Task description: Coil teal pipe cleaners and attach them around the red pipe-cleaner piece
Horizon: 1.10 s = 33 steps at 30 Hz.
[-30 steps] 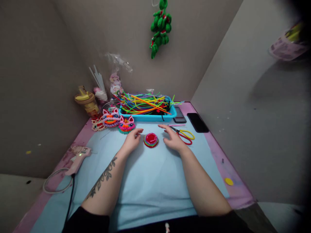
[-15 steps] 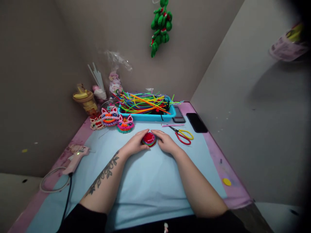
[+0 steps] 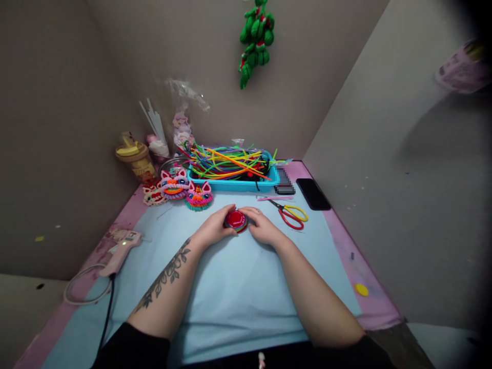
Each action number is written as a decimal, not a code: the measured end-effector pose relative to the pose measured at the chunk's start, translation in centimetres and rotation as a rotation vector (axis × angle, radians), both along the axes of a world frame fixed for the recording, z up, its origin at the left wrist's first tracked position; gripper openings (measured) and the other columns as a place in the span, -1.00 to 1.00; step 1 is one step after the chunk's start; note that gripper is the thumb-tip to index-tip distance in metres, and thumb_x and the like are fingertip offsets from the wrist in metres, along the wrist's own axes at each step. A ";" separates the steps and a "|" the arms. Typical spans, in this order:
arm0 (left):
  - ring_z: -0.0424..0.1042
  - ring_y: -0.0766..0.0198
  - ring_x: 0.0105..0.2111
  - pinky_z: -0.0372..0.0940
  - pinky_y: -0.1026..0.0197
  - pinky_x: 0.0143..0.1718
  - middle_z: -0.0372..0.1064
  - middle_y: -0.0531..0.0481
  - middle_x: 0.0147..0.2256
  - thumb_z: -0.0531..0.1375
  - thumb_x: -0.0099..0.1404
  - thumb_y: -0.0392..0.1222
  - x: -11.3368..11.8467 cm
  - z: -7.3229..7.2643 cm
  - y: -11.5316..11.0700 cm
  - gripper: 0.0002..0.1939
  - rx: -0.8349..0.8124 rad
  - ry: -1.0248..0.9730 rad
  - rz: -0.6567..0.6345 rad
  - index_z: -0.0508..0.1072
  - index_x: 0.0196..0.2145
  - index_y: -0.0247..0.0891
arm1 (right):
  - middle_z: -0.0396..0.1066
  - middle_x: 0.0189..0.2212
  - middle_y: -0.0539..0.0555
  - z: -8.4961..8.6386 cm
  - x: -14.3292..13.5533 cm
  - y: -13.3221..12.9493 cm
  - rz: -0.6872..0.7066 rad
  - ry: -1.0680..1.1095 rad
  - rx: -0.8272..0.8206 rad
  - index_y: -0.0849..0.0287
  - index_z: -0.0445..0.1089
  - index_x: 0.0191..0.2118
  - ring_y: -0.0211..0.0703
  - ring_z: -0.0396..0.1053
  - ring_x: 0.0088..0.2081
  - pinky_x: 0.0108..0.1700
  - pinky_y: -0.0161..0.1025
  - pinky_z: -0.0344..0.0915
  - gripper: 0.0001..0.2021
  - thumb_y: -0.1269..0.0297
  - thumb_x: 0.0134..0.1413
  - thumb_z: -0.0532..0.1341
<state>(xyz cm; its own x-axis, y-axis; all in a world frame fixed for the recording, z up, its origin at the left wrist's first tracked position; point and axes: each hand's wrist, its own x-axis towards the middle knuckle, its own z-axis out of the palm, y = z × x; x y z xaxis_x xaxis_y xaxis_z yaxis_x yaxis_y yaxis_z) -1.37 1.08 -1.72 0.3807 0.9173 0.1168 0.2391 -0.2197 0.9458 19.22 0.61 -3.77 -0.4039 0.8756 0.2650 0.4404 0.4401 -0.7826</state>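
Between my two hands on the light blue cloth (image 3: 238, 287) sits a small round piece with a shiny red top (image 3: 237, 219) and bands of other colours around its lower edge. My left hand (image 3: 216, 225) curves around its left side, thumb in front and fingers behind. From the other side, my right hand (image 3: 265, 224) cups it, with its fingertips at the far edge and the thumb tucked low. Just right of that hand, scissors (image 3: 288, 214) with one yellow and one red handle lie spread. Behind them is a thin pink stick (image 3: 274, 198).
A blue tray (image 3: 232, 186) heaped with colourful fuzzy stems (image 3: 226, 164) stands at the back. Fuzzy animal heads (image 3: 199, 196) sit left of it, near a lidded cup (image 3: 134, 158). A corded pink glue gun (image 3: 121, 252) lies left; a black phone (image 3: 313, 194) lies right.
The view has shifted very slightly. My right fingers sit a touch closer around the round piece, while both hands otherwise keep their place.
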 end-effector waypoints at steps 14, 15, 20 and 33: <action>0.12 -0.08 0.19 -0.09 -0.04 0.23 0.18 -0.22 0.18 0.44 -0.28 -0.32 -1.1 1.2 0.0 -0.10 0.005 0.000 -0.046 0.34 0.09 -0.22 | 0.30 0.10 0.09 -0.2 0.4 0.2 -0.100 0.088 -0.071 0.06 0.30 0.12 -0.07 0.20 0.16 0.24 0.01 0.07 -0.26 0.63 -0.29 0.01; 0.12 -0.08 0.19 -0.10 -0.05 0.23 0.20 -0.21 0.17 0.44 -0.27 -0.32 -1.2 1.4 0.0 -0.13 0.006 0.004 -0.044 0.36 0.08 -0.21 | 0.31 0.09 0.09 -0.3 0.5 0.2 -0.103 0.083 -0.071 0.07 0.31 0.12 -0.07 0.21 0.15 0.23 0.02 0.08 -0.27 0.63 -0.29 0.01; 0.11 -0.10 0.18 -0.10 -0.05 0.23 0.23 -0.18 0.14 0.45 -0.28 -0.33 -0.6 1.1 -0.2 -0.10 0.072 0.012 -0.105 0.35 0.10 -0.15 | 0.37 0.03 0.13 -0.5 0.4 0.2 -0.108 0.048 -0.049 0.10 0.34 0.09 -0.03 0.26 0.10 0.19 0.04 0.13 -0.30 0.62 -0.29 0.03; 0.20 -0.06 0.13 0.05 0.00 0.17 0.21 -0.22 0.14 0.43 -0.14 -0.18 -0.3 0.6 0.3 -0.14 0.154 -0.022 -0.058 0.28 0.14 -0.18 | 0.36 0.02 0.16 0.1 -0.3 -0.2 -0.211 0.198 -0.072 0.14 0.21 0.16 -0.07 0.29 0.07 0.15 -0.01 0.19 -0.34 0.55 -0.18 0.05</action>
<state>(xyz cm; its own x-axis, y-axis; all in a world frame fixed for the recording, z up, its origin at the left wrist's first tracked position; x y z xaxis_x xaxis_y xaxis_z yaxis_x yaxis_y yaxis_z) -1.69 1.37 -1.10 0.4287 0.8644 0.2629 0.2014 -0.3751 0.9048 18.96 0.41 -3.71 -0.1576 0.9540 0.2551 0.3519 0.2956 -0.8881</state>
